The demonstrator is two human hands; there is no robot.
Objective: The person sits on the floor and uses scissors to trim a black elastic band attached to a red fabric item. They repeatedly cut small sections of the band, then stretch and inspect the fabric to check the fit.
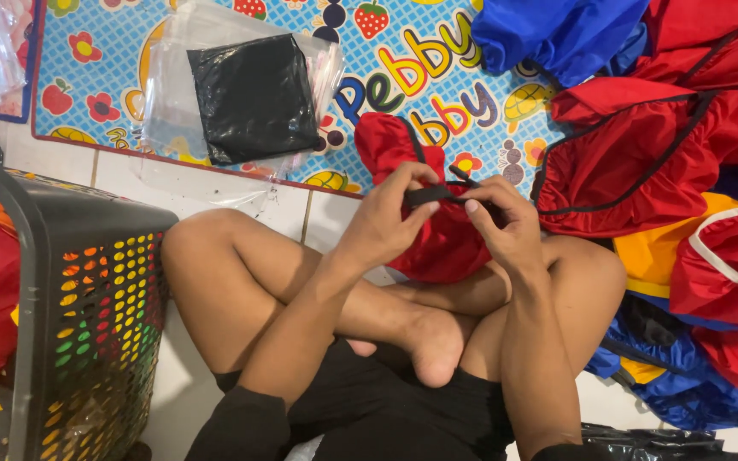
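My left hand and right hand both pinch the black drawstring of a red bag on my crossed legs; many red bags lie heaped unpacked, one black bundle sits bagged.

A home floor: white tiles, a colourful children's play mat and a grey laundry basket.
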